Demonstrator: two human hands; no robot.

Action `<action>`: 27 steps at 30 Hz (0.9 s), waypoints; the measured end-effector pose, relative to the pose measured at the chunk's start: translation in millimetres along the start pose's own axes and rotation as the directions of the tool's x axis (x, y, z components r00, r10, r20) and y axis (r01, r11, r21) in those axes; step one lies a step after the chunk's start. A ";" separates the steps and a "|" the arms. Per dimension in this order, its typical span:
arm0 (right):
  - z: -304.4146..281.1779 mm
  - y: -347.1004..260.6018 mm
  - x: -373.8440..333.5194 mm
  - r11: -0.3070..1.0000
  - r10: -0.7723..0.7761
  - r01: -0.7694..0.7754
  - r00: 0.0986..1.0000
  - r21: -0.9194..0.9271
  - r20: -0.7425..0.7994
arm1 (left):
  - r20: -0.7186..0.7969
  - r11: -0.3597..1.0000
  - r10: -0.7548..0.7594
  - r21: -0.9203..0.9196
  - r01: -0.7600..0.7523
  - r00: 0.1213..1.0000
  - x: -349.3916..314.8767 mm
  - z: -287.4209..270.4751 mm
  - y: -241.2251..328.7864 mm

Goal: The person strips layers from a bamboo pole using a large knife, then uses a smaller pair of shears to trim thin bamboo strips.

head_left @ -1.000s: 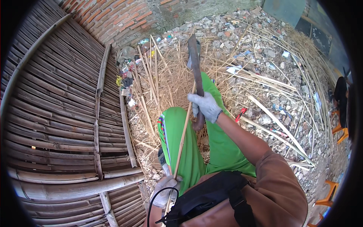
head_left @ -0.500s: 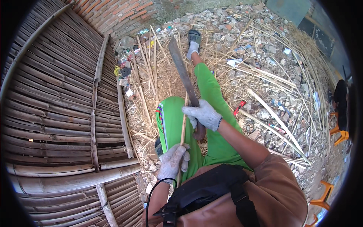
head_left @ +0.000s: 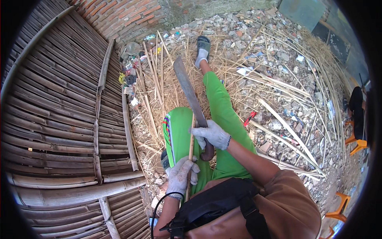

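Note:
A white knitted glove covers each hand. My right hand (head_left: 214, 134) is closed round the handle of a machete (head_left: 187, 89), whose dark curved end shows below the fist. The long blade points away from me and slightly left, over the straw. Between my knees runs a thin bamboo strip (head_left: 191, 145), lying alongside the machete near the blade's base. Lower down, my left hand (head_left: 181, 175) grips that strip, its fingers wrapped round it. The thumb side of my right hand is at the strip; whether it presses on it I cannot tell.
Bamboo slat panelling (head_left: 71, 131) stands close on my left, a brick wall (head_left: 127, 20) ahead. Shavings, rubble and litter cover the ground. Split bamboo lengths (head_left: 288, 129) and a red-handled tool (head_left: 250, 118) lie to the right, with orange chair legs (head_left: 340, 207) beyond.
My right hand and the machete have come back toward my body, nearer my left hand. The left hand keeps its grip on the strip. The view has shifted slightly.

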State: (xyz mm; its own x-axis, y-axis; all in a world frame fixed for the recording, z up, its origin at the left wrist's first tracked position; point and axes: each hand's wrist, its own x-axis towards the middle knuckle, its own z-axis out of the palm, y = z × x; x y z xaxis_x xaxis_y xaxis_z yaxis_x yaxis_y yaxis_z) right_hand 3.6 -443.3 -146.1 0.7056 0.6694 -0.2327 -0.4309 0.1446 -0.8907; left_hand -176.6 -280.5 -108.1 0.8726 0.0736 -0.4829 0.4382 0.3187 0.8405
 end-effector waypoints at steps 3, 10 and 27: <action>0.4 2.4 -7.6 1.000 0.018 -0.018 1.000 -0.014 -0.007 | -0.017 1.000 -0.020 0.023 0.020 1.000 -4.3 0.4 -4.6; 0.8 -7.4 -9.6 0.999 0.009 -0.008 1.000 -0.040 0.017 | 0.088 0.998 -0.023 -0.051 0.028 0.996 -26.1 -11.9 -4.0; 1.8 -28.9 -1.8 0.995 -0.095 0.093 0.994 -0.040 -0.060 | 0.117 0.900 -0.261 -0.329 0.286 0.958 -59.8 -18.8 -8.3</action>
State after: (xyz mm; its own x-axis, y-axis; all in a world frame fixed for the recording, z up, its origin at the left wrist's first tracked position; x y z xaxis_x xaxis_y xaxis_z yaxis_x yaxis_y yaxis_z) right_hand 13.8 -447.4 -119.2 0.7761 0.6074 -0.1699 -0.3407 0.1771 -0.9233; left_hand -236.4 -269.8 -90.8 0.7467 -0.1237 -0.6536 0.5731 0.6185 0.5377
